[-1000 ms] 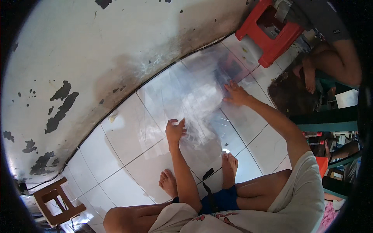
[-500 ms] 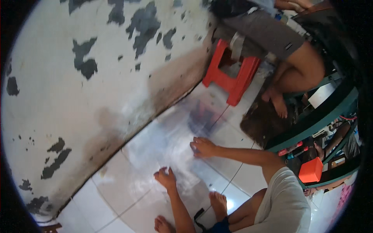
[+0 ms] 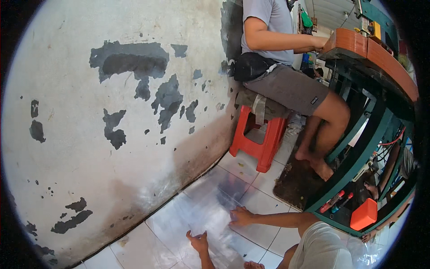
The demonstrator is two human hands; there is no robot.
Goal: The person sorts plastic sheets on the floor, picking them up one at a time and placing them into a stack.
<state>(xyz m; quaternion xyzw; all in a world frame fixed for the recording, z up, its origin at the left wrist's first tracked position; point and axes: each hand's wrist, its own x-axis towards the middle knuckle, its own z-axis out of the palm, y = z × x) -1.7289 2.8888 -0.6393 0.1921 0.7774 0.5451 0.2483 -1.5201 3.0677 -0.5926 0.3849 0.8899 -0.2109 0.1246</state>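
A clear plastic sheet [image 3: 210, 210] lies spread flat on the white tiled floor [image 3: 152, 233], running up against the wall. My right hand [image 3: 242, 217] rests flat on the sheet's right part, fingers spread. At the bottom edge of the picture, my left hand [image 3: 198, 242] pinches the sheet's near edge with curled fingers. My foot shows at the very bottom.
A peeling white wall [image 3: 112, 112] fills the left. Another person [image 3: 286, 76] sits on a red plastic stool [image 3: 257, 139] at a green workbench [image 3: 371, 134]. A dark mat [image 3: 298, 184] lies under that person's feet. An orange box [image 3: 363, 214] sits on the bench's lower shelf.
The view has tilted upward: wall, stool and the seated person now fill the picture, and my hands have dropped to the bottom edge. Both hands stay on the plastic sheet.
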